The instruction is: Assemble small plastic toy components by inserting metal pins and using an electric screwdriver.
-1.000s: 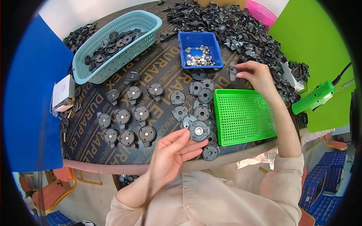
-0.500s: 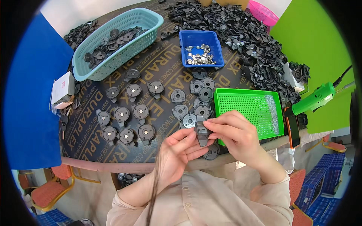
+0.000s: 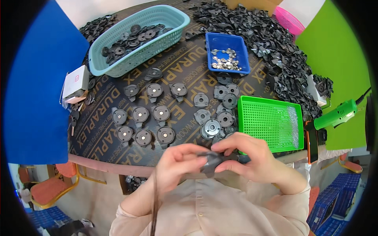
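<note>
Close to the table's front edge, my left hand [image 3: 176, 166] and my right hand [image 3: 254, 159] both grip a black plastic part [image 3: 210, 163], which is smeared by motion. The fingertips of my right hand pinch its right side, and my left fingers and thumb close on the other side. Just beyond my hands lies a cluster of round black plastic discs with open centres; the nearest disc [image 3: 212, 127] carries a silvery ring. Further left, several round black parts with metal centres [image 3: 165, 135] sit in loose rows.
A green perforated tray [image 3: 260, 146] with small screws stands right, beside a phone [image 3: 312, 142] and a green electric screwdriver [image 3: 336, 114]. A blue bin [image 3: 247, 59] of metal pieces and a teal basket [image 3: 138, 63] of discs stand farther back. Black parts [image 3: 283, 59] heap at far right.
My hands have drawn the black part down toward me and turned it from upright to a tilted pose. The whole scene has shifted slightly rightward in view.
</note>
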Available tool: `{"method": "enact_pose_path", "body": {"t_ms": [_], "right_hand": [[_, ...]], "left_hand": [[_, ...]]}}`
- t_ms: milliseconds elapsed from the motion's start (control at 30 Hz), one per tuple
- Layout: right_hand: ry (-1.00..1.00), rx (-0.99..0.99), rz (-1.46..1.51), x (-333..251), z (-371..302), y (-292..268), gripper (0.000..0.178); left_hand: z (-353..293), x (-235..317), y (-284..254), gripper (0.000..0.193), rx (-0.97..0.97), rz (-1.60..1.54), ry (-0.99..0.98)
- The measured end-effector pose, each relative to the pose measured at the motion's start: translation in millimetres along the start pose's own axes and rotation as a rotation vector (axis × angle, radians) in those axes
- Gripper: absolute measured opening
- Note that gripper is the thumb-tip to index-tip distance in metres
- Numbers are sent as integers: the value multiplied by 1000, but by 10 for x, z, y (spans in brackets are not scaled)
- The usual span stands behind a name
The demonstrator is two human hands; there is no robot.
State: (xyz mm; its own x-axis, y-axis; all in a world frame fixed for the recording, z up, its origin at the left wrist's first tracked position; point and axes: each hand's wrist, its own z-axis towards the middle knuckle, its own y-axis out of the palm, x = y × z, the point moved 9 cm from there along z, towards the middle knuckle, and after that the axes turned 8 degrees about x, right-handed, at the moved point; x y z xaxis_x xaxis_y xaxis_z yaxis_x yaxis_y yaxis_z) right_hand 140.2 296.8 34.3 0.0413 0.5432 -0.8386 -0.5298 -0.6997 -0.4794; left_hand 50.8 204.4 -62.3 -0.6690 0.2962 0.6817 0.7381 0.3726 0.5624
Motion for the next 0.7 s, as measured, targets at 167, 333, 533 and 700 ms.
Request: {"method": "enact_pose_path", "body": {"t_ms": [167,333,533,700], "right_hand": [[17,46,-229,381,782,-378,33],[81,22,-609,1326,1616,-673,28],[183,-182,-713,1658,1842,-432,25],[188,-91,-648,1879,1849,-476,16]], "left_hand": [[-1045,950,-1018,23,860,531,806],[-1298,1177,-1576,27,996,1517,991],[-1183,1150,-1518,35,951,1558,904],[-1185,1197,-1003,32,1010,1612,1152]]}}
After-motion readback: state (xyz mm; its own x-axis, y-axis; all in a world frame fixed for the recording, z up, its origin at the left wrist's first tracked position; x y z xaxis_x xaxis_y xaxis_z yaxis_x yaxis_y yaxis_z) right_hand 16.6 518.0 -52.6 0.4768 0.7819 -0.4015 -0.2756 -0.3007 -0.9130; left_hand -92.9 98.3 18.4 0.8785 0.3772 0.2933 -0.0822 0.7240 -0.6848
